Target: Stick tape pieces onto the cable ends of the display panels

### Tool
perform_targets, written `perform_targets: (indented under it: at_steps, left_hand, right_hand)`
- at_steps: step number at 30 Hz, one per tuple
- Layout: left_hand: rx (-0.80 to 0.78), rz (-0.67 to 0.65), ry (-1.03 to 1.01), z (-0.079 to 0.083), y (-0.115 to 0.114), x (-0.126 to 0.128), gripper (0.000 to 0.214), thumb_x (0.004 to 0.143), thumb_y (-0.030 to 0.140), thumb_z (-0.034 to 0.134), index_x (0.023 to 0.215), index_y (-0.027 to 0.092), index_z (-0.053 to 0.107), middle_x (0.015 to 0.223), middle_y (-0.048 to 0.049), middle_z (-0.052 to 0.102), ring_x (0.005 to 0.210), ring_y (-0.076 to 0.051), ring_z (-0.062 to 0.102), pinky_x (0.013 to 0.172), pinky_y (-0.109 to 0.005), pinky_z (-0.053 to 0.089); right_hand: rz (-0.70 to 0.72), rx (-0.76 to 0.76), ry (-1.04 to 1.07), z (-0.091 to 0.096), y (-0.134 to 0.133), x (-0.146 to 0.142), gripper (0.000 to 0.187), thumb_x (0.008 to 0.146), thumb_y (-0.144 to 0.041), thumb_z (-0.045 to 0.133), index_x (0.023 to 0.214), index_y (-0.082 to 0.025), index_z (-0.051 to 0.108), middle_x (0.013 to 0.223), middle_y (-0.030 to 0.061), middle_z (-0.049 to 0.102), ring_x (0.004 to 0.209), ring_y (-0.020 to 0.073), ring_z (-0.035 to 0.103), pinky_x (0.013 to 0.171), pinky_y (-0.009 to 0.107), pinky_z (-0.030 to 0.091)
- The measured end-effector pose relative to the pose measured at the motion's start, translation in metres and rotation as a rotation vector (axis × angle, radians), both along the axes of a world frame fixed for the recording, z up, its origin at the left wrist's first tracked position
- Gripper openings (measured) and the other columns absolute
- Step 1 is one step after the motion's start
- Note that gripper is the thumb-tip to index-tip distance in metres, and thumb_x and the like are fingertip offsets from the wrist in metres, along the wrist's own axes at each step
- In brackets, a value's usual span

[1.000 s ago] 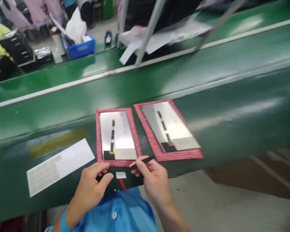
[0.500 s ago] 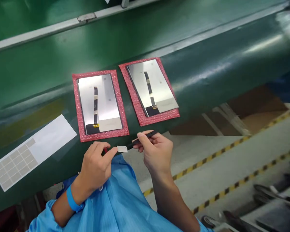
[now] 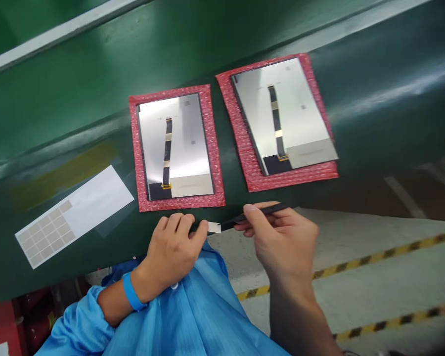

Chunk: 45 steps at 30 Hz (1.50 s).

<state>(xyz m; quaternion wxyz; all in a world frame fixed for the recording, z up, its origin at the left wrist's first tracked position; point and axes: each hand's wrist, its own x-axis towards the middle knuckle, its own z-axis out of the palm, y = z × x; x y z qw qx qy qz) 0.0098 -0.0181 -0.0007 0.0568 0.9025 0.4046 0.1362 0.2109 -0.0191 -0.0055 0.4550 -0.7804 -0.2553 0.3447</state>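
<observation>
My left hand is closed, pinching one end of a small white sticker at the near edge of the green belt. My right hand is closed on black tweezers whose tips meet the sticker's other end. Just beyond my hands lie two silver display panels, each on a red bubble-wrap mat: the left panel and the right panel. Each panel has a dark flex cable running down its middle.
A white sticker sheet with a grid of grey labels lies on the green conveyor belt to the left. A yellowish tape patch is above it. Floor with yellow-black hazard stripes shows at lower right.
The view swung down and closer to the belt. My hands lifted the white sticker off the edge; the tweezers now touch it, and the hands have drifted slightly right.
</observation>
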Motion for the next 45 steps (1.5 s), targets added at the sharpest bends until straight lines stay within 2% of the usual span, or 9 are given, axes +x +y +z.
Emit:
perform_targets:
  at_steps: [5, 11, 14, 17, 21, 23, 28, 34, 45]
  left_hand:
    - [0.011, 0.024, 0.021, 0.000, -0.003, 0.001, 0.027, 0.106, 0.012, 0.057, 0.129, 0.018, 0.069, 0.105, -0.0059, 0.066, 0.094, -0.022, 0.060, 0.073, -0.037, 0.038]
    - [-0.002, 0.023, -0.016, -0.004, -0.005, 0.003, 0.027, 0.106, 0.012, 0.054, 0.127, 0.017, 0.070, 0.105, -0.0071, 0.068, 0.095, -0.023, 0.062, 0.072, -0.036, 0.040]
    - [-0.039, 0.012, -0.074, 0.001, -0.003, -0.001, 0.031, 0.106, 0.010, 0.048, 0.129, 0.015, 0.069, 0.111, -0.0102, 0.070, 0.098, -0.024, 0.063, 0.074, -0.036, 0.046]
    - [-0.088, 0.082, -0.197, 0.008, 0.007, -0.011, 0.035, 0.106, 0.008, 0.048, 0.135, 0.010, 0.067, 0.114, -0.0137, 0.072, 0.100, -0.025, 0.064, 0.083, -0.037, 0.053]
    - [-0.032, 0.368, -0.255, 0.009, 0.030, -0.027, 0.030, 0.109, 0.016, 0.056, 0.136, 0.011, 0.068, 0.117, -0.0161, 0.071, 0.107, -0.027, 0.064, 0.091, -0.042, 0.057]
    - [-0.017, 0.428, -0.234, 0.003, 0.038, -0.032, 0.030, 0.109, 0.020, 0.058, 0.135, 0.011, 0.069, 0.120, -0.0178, 0.070, 0.109, -0.029, 0.063, 0.091, -0.044, 0.058]
    - [-0.050, 0.416, -0.257, -0.009, 0.041, -0.035, 0.029, 0.106, 0.018, 0.063, 0.133, 0.010, 0.070, 0.121, -0.0189, 0.068, 0.109, -0.029, 0.062, 0.090, -0.045, 0.059]
    - [-0.062, 0.383, -0.271, -0.004, 0.042, -0.034, 0.032, 0.102, 0.014, 0.068, 0.134, 0.008, 0.069, 0.119, -0.0197, 0.067, 0.108, -0.029, 0.062, 0.088, -0.045, 0.058]
    - [-0.076, 0.391, -0.273, -0.003, 0.043, -0.033, 0.033, 0.101, 0.013, 0.069, 0.134, 0.008, 0.070, 0.119, -0.0184, 0.068, 0.108, -0.029, 0.063, 0.089, -0.046, 0.058]
  right_hand:
    - [0.056, -0.006, 0.009, 0.003, -0.003, 0.003, 0.041, 0.073, -0.055, 0.091, 0.080, -0.019, 0.072, 0.060, 0.0019, 0.070, 0.049, 0.0197, 0.069, 0.044, 0.027, 0.054]
    - [0.087, 0.269, -0.288, 0.025, -0.014, 0.001, 0.022, 0.088, -0.040, 0.087, 0.087, -0.021, 0.076, 0.077, 0.0010, 0.077, 0.060, 0.0173, 0.073, 0.058, 0.030, 0.062]
    - [0.113, 0.465, -0.191, 0.032, 0.004, -0.007, 0.015, 0.089, -0.035, 0.088, 0.091, -0.023, 0.079, 0.080, 0.0003, 0.078, 0.066, 0.0204, 0.076, 0.064, 0.036, 0.065]
    - [0.244, 0.548, -0.036, 0.029, 0.041, -0.024, 0.011, 0.091, -0.033, 0.086, 0.090, -0.024, 0.080, 0.081, 0.0015, 0.079, 0.070, 0.0214, 0.077, 0.067, 0.037, 0.066]
    - [0.482, 0.472, 0.114, 0.014, 0.092, -0.043, 0.018, 0.092, -0.039, 0.086, 0.088, -0.024, 0.077, 0.082, 0.0015, 0.080, 0.072, 0.0203, 0.078, 0.067, 0.034, 0.066]
    - [0.568, 0.421, 0.145, 0.007, 0.105, -0.046, 0.025, 0.092, -0.046, 0.086, 0.088, -0.024, 0.076, 0.082, 0.0024, 0.079, 0.074, 0.0202, 0.078, 0.065, 0.031, 0.065]
    - [0.625, 0.342, 0.141, 0.006, 0.109, -0.041, 0.024, 0.094, -0.047, 0.085, 0.089, -0.025, 0.076, 0.085, 0.0021, 0.079, 0.076, 0.0188, 0.077, 0.063, 0.029, 0.064]
    - [0.630, 0.307, 0.122, 0.016, 0.107, -0.041, 0.015, 0.097, -0.038, 0.081, 0.091, -0.025, 0.077, 0.087, 0.0014, 0.079, 0.081, 0.0190, 0.078, 0.066, 0.029, 0.065]
    - [0.656, 0.229, 0.140, 0.017, 0.114, -0.041, 0.016, 0.097, -0.041, 0.082, 0.094, -0.026, 0.077, 0.089, 0.0005, 0.079, 0.088, 0.0192, 0.080, 0.070, 0.029, 0.066]
